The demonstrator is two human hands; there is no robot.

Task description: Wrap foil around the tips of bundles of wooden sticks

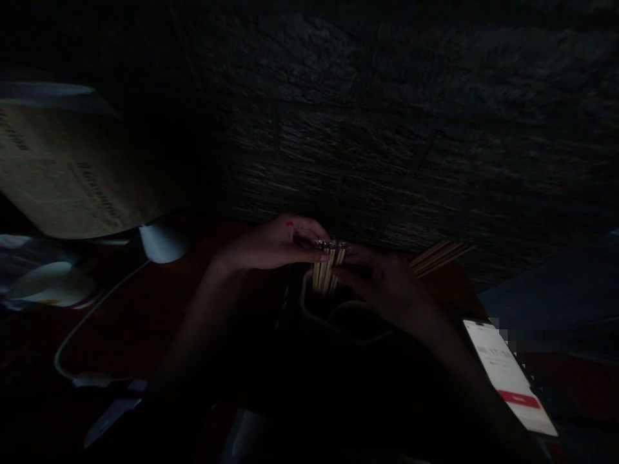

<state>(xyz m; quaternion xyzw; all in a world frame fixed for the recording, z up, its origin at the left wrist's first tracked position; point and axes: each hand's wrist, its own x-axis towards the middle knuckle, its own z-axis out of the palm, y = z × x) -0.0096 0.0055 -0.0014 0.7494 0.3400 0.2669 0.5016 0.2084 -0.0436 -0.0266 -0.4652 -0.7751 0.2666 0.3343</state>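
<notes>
Low light covers the scene. A bundle of chopsticks (329, 269) stands upright between my two hands, its lower ends inside an open container (305, 303) with a pale rim. Around its dark, shiny upper ends are the closed fingers of my left hand (271, 245), the thumb lying across the front. My right hand (380, 277) grips the same bundle from the other side; its fingers are in deep shadow. More chopsticks (440, 256) lie slantwise just past my right hand, near the wall.
A dark stone-textured wall (314, 142) rises behind the table (193, 290). On the left are a printed lampshade (72, 161) with a white base (164, 243), a white cable (91, 309) and a pale bowl (43, 283). A lit phone (507, 377) is at the right.
</notes>
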